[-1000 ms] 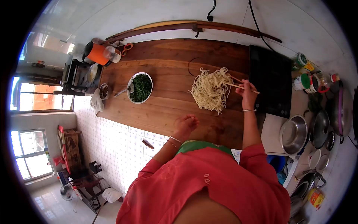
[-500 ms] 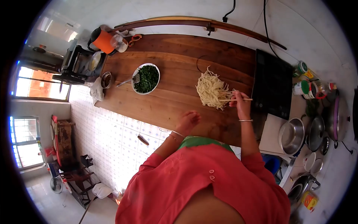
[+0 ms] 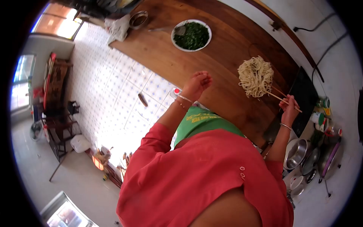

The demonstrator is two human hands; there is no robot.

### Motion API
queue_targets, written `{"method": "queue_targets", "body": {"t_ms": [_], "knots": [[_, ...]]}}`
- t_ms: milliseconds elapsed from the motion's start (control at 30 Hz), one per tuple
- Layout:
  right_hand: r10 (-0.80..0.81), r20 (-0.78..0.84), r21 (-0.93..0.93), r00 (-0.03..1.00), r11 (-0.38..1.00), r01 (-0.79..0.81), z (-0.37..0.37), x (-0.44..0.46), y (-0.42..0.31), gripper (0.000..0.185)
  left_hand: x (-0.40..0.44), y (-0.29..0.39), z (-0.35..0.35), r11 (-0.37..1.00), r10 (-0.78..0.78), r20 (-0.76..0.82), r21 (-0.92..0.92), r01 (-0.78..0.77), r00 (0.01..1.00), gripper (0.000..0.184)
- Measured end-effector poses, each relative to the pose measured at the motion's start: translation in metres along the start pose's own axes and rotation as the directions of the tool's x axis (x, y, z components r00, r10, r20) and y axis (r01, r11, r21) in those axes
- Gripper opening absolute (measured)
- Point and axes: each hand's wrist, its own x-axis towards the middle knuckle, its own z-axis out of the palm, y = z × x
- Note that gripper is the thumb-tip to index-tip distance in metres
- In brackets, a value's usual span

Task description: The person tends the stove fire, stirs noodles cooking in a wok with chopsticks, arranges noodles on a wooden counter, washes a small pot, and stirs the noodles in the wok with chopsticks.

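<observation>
The pale noodles (image 3: 256,76) lie beyond the fingers of the right hand (image 3: 289,108), up and to the left of them in the view, with a short gap between. Those fingers are clamped on the chopsticks (image 3: 275,97), gripping them toward their rear, and the front ends reach the lower right edge of the noodles. One stick's rear end sticks out past the hand.

The chopsticks point up and to the left, their long axes slanting from the hand to the clump. The noodles form a roundish bundle — a little longer up and down the view than across, with loose strands at its edge. They show over the wooden table (image 3: 227,64); whether they rest on it or hang above it, I cannot tell.

The left hand (image 3: 197,84) is near the table's front edge, well apart from the noodles, its fingers loosely curled — whether the tips meet the thumb is unclear. Beyond it stands a white bowl (image 3: 207,46) of chopped greens (image 3: 196,36).
</observation>
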Motion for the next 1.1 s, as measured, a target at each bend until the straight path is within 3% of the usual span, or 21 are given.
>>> {"method": "queue_targets", "body": {"t_ms": [67,233,267,367,433,467,567,600,633,667,733,767,833,900,933,1000,1067,1100], "knots": [[0.037,0.033,-0.07,0.999,0.997,-0.035,0.028,-0.008,0.011,0.032,-0.004,0.021,-0.013,1.0,0.013,-0.02,-0.004,-0.013,1.0,0.013],[0.094,0.192,0.066,0.977,0.992,-0.108,0.104,-0.013,0.057,0.037,-0.005,0.048,-0.054,0.997,0.022,-0.018,-0.074,-0.024,1.0,0.013],[0.036,0.223,0.054,0.974,0.997,-0.049,0.107,-0.009,0.057,0.037,-0.005,0.05,-0.06,0.999,0.007,-0.005,-0.053,-0.007,1.0,0.012],[-0.007,0.219,-0.142,0.976,0.989,0.039,0.089,-0.001,0.037,0.038,0.006,0.042,-0.071,0.998,0.031,-0.021,-0.058,-0.032,0.999,0.012],[-0.058,0.137,-0.24,0.989,0.967,0.089,0.064,0.001,0.033,0.041,0.007,0.033,-0.05,0.995,0.096,-0.037,-0.017,-0.097,0.995,0.013],[-0.069,0.133,-0.276,0.989,0.956,0.104,0.051,0.0,0.03,0.042,0.017,0.013,-0.034,0.984,0.111,-0.021,-0.136,-0.113,0.994,0.014],[-0.113,0.144,-0.414,0.983,0.895,0.163,0.065,-0.04,0.013,0.039,0.031,-0.057,0.038,0.984,0.176,0.047,-0.021,-0.175,0.983,0.011],[-0.101,0.231,-0.495,0.968,0.844,0.207,0.078,-0.059,0.009,0.038,0.029,-0.082,0.074,0.988,0.152,0.007,0.037,-0.153,0.988,0.01],[-0.084,0.307,-0.567,0.948,0.783,0.254,0.089,-0.075,0.009,0.038,0.023,-0.111,0.102,0.923,0.329,0.057,0.193,-0.334,0.943,0.01],[-0.088,0.316,-0.564,0.945,0.783,0.261,0.097,-0.085,0.017,0.038,-0.018,-0.091,0.12,0.962,0.152,0.145,0.206,-0.18,0.978,0.012],[-0.076,0.435,-0.777,0.897,0.471,0.416,0.098,-0.094,0.034,0.037,-0.033,-0.123,0.166,0.801,0.264,0.183,0.506,-0.321,0.947,0.021],[-0.074,0.44,-0.781,0.895,0.461,0.422,0.094,-0.087,0.036,0.037,-0.048,-0.108,0.158,0.882,0.23,0.475,0.268,-0.388,0.85,0.023],[-0.158,0.531,-0.778,0.833,0.3,0.553,0.095,-0.07,0.039,0.037,-0.051,-0.116,0.162,0.824,0.28,0.467,0.332,-0.459,0.839,0.024],[-0.19,0.496,-0.766,0.847,0.363,0.53,0.098,-0.059,0.029,0.036,-0.047,-0.128,0.168,0.754,0.327,0.469,0.394,-0.526,0.821,0.025],[-0.16,0.352,-0.817,0.922,0.428,0.386,0.103,-0.056,0.024,0.036,-0.04,-0.135,0.174,0.571,0.547,0.189,0.628,-0.529,0.815,0.022],[-0.138,0.178,-0.835,0.974,0.503,0.224,0.098,-0.047,0.032,0.037,-0.038,-0.135,0.168,0.378,0.761,-0.017,0.824,-0.422,0.649,0.019],[-0.275,0.409,-0.653,0.87,0.577,0.489,0.066,-0.026,0.066,0.036,-0.034,-0.127,0.14,0.59,0.549,0.149,0.627,-0.508,0.822,0.019],[-0.291,0.478,-0.609,0.829,0.57,0.551,0.056,-0.024,0.07,0.036,-0.034,-0.116,0.125,0.693,0.423,0.279,0.514,-0.506,0.862,0.019]]}}
